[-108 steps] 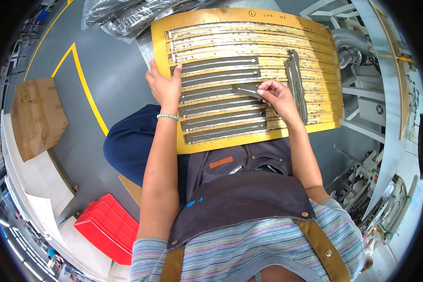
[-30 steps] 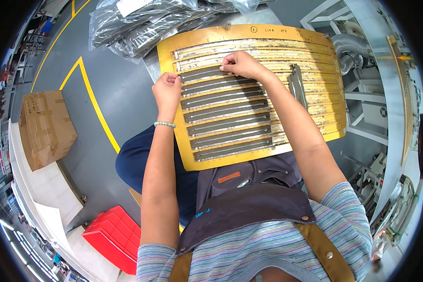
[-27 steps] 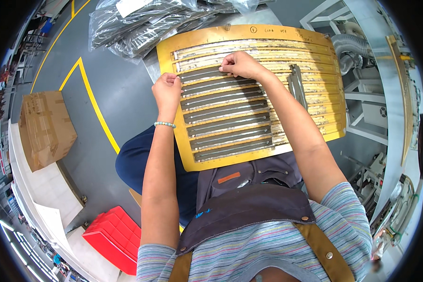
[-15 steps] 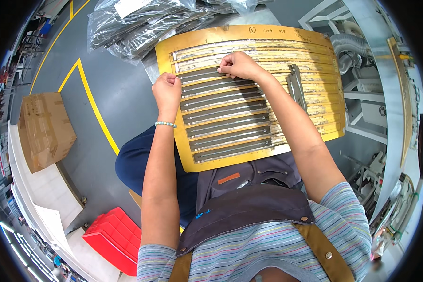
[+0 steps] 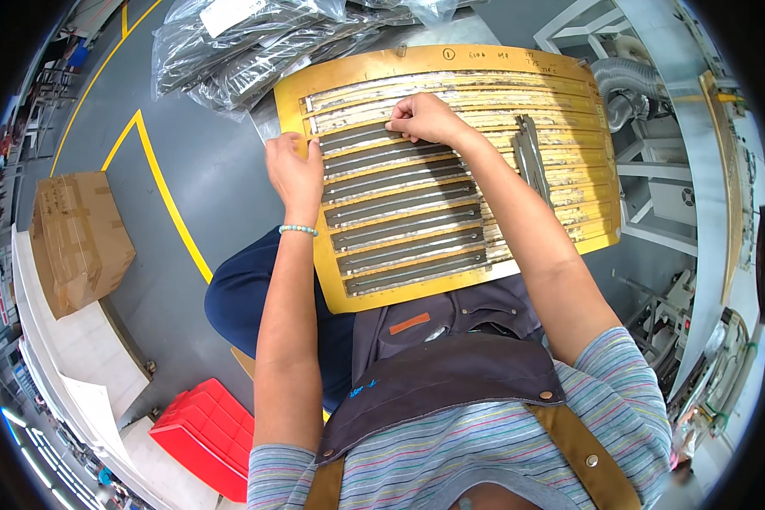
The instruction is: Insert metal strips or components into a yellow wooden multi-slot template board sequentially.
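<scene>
A yellow slotted board lies tilted across my lap, with dark grey zipper-like strips set in several of its slots. My right hand pinches the uppermost dark grey strip partway along it. At that strip's left end, my left hand rests by the board's edge with thumb and fingers apart. A small bunch of loose grey strips lies across the slots right of my right forearm. The upper slots show whitish, worn backing.
Clear plastic bags of dark material are piled beyond the board. To the left stand a cardboard box and a red plastic bin. A flexible silver duct and white metal frames lie to the right.
My left thumb and fingers have parted at the strip's left end. My right hand keeps its pinch on the strip. The whole view has shifted slightly.
</scene>
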Demonstrator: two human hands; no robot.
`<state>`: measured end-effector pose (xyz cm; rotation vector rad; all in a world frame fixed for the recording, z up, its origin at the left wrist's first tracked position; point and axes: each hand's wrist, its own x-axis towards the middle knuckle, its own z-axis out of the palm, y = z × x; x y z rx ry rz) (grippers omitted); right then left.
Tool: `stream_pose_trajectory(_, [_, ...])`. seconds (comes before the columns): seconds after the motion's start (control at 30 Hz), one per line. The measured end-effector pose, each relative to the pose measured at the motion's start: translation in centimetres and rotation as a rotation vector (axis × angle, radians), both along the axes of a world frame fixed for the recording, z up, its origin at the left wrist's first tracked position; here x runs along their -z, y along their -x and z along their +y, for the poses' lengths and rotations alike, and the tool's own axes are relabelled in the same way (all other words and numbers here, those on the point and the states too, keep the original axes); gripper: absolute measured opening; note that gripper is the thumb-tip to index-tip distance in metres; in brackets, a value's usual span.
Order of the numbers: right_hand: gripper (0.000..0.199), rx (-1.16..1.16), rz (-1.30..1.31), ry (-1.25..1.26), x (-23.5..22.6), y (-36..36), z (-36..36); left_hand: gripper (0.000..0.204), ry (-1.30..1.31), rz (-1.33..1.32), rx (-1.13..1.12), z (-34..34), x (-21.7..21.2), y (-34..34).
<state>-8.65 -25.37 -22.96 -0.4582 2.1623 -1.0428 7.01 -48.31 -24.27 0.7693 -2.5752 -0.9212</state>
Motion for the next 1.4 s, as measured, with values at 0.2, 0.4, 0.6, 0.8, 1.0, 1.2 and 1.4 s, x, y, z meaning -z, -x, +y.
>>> stream_pose_trajectory(0.2, [0.024, -0.007, 0.083, -0.042, -0.6, -0.6, -0.3, 0.091, 0.090, -0.113, -0.125, -0.5, 2.3, -0.4])
stream_pose_trajectory(0.4, [0.030, 0.004, 0.193, -0.099, -0.5, -0.8, -0.5, 0.099, -0.031, -0.048, -0.095, -1.8, 4.2, -0.3])
stream_pose_trajectory(0.6, [0.031, -0.018, 0.191, -0.109, -0.2, -0.6, -0.1, 0.105, 0.015, -0.165, -0.090, -0.1, 2.5, -0.1])
stream_pose_trajectory(0.8, [0.029, 0.018, 0.167, -0.045, 0.0, -0.6, 0.1, 0.104, -0.049, -0.232, -0.131, -0.5, 1.6, 0.5])
stream_pose_trajectory(1.0, [0.025, 0.031, 0.289, -0.067, 0.0, -1.2, 0.0, 0.105, -0.172, -0.255, -0.165, -1.2, 1.4, 0.8])
stream_pose_trajectory(1.2, [0.025, 0.061, 0.293, -0.063, -0.1, -1.2, 0.0, 0.107, -0.188, -0.213, -0.162, -1.2, 1.7, 0.7])
stream_pose_trajectory(1.4, [0.024, 0.067, 0.302, -0.066, 0.0, -1.3, 0.0, 0.104, -0.178, -0.197, -0.163, -1.0, 1.5, 0.7])
